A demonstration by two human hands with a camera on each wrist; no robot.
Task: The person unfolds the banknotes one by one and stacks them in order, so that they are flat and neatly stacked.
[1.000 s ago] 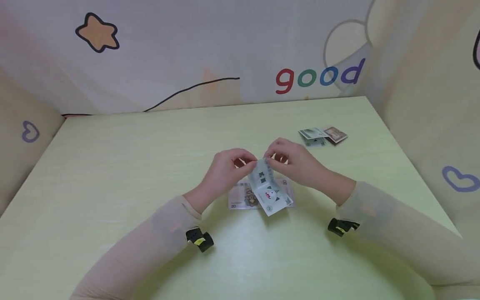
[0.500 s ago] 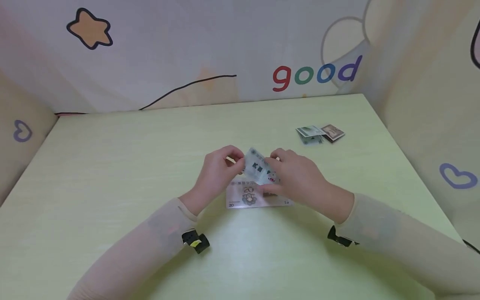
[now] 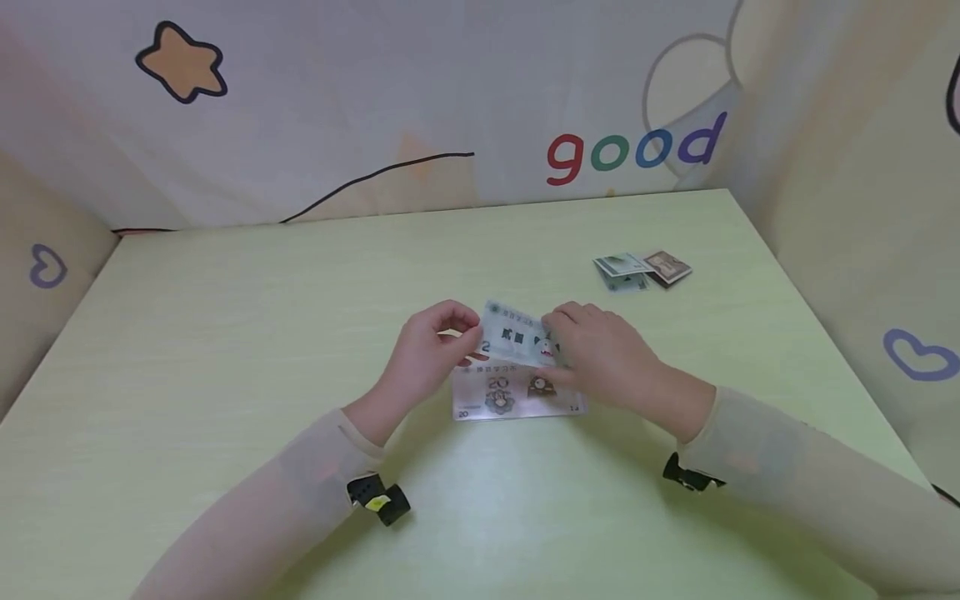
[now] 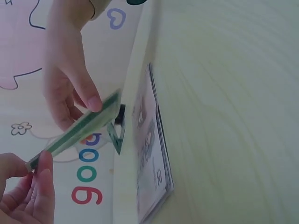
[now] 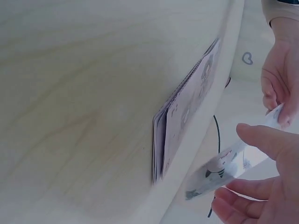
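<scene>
A pale green play banknote [image 3: 513,335] marked 2 is held up between both hands, spread out almost flat. My left hand [image 3: 431,346] pinches its left edge between thumb and fingers. The right hand [image 3: 611,354] grips the other end and covers that corner; in the right wrist view its thumb [image 5: 261,137] lies on one face of the note and the fingers on the other. Just below, a small stack of pinkish play banknotes [image 3: 517,404] marked 20 lies flat on the table. The green note hides the stack's far edge in the head view.
Towards the back right of the table [image 3: 262,333] lie a folded green note [image 3: 624,267] and a folded brown note [image 3: 667,267], touching each other. A printed cloth [image 3: 337,100] with a star and the word good stands behind the table and at its sides.
The green note, creased and hanging down over the stack a second ago, is now raised and spread sideways. My right hand has shifted from its top edge to its right end.
</scene>
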